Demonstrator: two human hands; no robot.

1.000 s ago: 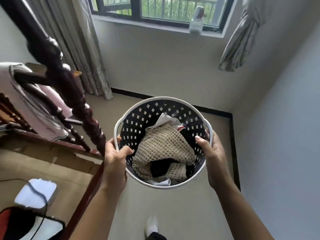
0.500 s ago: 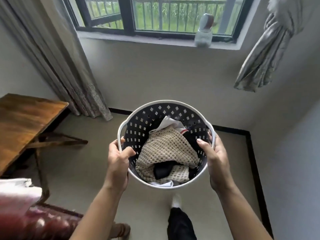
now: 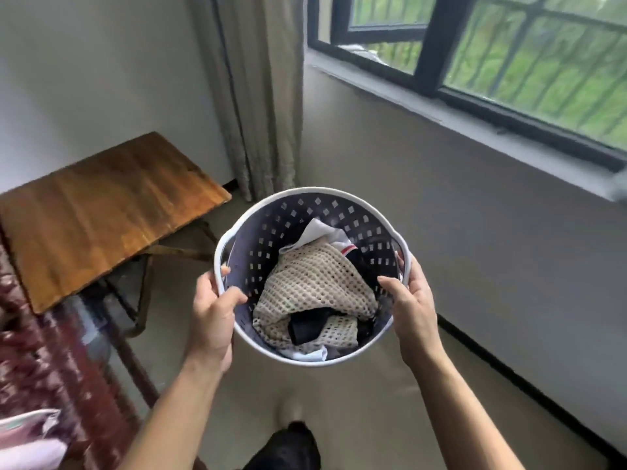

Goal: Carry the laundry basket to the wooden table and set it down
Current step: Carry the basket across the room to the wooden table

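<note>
Basket [image 3: 314,276] hangs in the air between both hands, over the floor and just off the near right corner of the worktop [image 3: 101,215], not yet above it. Left hand [image 3: 212,317] is closed over the left rim, thumb hooked inside the perforated wall and fingers wrapped outside; right hand [image 3: 412,307] grips the opposite rim the same way, thumb inside. It looks like stiff moulded plastic with a thick rolled rim, so it should keep its shape under a two-sided grip and not sag. Clothes [image 3: 312,293] inside fill only the bottom, a cream mesh knit on top of dark and white pieces, so the load is probably light and soft, unlikely to shift much. Smooth plastic could slip if held by the wall alone; the rim and the handle cut-out by the left hand are the sure holds. The worktop's surface is bare wood, sloping in this view.
</note>
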